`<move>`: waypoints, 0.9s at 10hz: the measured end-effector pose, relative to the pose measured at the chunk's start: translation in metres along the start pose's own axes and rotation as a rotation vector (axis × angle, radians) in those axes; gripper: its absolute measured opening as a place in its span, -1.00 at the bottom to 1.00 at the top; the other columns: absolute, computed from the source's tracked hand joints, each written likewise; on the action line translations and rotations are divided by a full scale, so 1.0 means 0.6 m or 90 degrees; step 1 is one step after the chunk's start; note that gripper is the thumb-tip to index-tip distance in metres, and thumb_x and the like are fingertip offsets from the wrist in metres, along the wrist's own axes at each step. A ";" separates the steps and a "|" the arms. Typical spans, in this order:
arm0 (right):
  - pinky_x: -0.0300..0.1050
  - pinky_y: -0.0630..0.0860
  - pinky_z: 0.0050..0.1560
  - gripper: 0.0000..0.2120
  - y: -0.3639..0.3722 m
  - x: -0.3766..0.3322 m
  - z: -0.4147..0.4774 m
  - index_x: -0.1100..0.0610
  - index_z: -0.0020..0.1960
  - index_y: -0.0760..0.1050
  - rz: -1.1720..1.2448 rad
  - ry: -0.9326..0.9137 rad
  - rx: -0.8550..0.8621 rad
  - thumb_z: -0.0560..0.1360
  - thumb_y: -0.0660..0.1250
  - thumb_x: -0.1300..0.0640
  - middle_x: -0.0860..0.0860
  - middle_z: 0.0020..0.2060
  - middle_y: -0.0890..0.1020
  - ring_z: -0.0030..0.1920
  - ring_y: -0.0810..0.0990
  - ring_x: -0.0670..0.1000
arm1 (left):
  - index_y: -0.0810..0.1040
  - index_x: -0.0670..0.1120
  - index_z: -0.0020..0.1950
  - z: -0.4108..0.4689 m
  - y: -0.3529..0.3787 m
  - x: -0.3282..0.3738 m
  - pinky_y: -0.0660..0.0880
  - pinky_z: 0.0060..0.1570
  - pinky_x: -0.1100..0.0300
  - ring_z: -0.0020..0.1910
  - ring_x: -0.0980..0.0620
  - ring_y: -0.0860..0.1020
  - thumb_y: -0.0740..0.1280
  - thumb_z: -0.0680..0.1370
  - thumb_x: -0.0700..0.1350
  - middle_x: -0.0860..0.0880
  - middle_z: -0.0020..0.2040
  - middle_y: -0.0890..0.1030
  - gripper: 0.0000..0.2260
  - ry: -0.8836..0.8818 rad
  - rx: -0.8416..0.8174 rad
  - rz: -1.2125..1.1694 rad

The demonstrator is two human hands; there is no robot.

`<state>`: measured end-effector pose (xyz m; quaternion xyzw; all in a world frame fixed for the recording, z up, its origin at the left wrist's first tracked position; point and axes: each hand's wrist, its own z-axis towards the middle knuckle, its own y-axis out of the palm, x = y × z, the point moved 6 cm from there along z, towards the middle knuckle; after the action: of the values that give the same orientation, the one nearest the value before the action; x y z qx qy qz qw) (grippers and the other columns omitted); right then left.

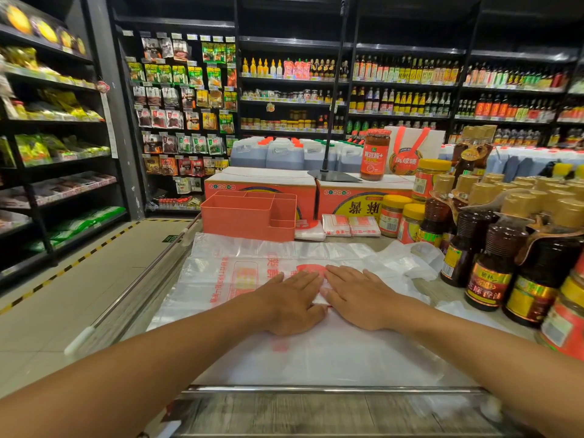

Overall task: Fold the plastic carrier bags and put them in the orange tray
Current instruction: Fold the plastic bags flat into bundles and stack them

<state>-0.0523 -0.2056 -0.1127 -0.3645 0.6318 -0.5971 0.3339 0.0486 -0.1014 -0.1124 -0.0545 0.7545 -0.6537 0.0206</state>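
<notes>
A translucent white carrier bag (221, 279) with red print lies spread flat on the counter. My left hand (289, 303) and my right hand (358, 297) lie side by side on its middle, palms down, fingers straight and pressing the plastic. More loose bags (407, 260) are bunched to the right. The orange tray (249, 216), with several compartments, stands behind the bag and nothing shows inside it. Two folded bags (350, 226) lie to the right of the tray, and a flat pile of white plastic (309, 233) lies beside them.
Dark sauce bottles (493, 257) and yellow-lidded jars (392, 216) crowd the right side. Orange printed cartons (347, 197) stand behind the tray, with a black stand (330, 175) on top. A chrome rail (331, 388) edges the counter's front. Shop shelves fill the background; an aisle floor (79, 295) lies left.
</notes>
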 end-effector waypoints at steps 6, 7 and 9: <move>0.14 -0.13 0.60 -0.38 0.003 0.000 0.003 0.02 0.68 -0.12 -0.008 -0.003 -0.002 0.70 -0.17 -0.22 -0.07 0.66 -0.04 0.64 -0.07 -0.02 | -0.24 0.01 0.68 -0.002 -0.001 0.003 -0.22 0.61 -0.03 0.64 0.10 -0.24 -0.11 0.70 0.24 0.06 0.67 -0.24 -0.37 -0.006 -0.014 0.005; 0.14 -0.13 0.60 -0.38 0.003 0.000 0.005 0.01 0.68 -0.12 -0.008 -0.002 -0.005 0.70 -0.17 -0.22 -0.07 0.66 -0.05 0.64 -0.08 -0.02 | -0.24 0.01 0.68 -0.003 -0.001 0.003 -0.21 0.61 -0.03 0.64 0.11 -0.24 -0.11 0.70 0.24 0.06 0.67 -0.23 -0.37 -0.005 -0.014 0.002; 0.14 -0.11 0.60 -0.38 0.004 0.002 0.009 0.01 0.68 -0.09 0.002 -0.005 -0.003 0.70 -0.16 -0.22 -0.07 0.66 -0.02 0.64 -0.06 -0.01 | -0.21 0.02 0.68 0.000 0.000 0.000 -0.20 0.61 -0.02 0.64 0.10 -0.21 -0.10 0.71 0.23 0.06 0.68 -0.20 -0.38 0.001 -0.007 -0.015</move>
<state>-0.0485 -0.2091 -0.1152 -0.3666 0.6325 -0.5935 0.3366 0.0483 -0.1014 -0.1125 -0.0627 0.7575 -0.6497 0.0121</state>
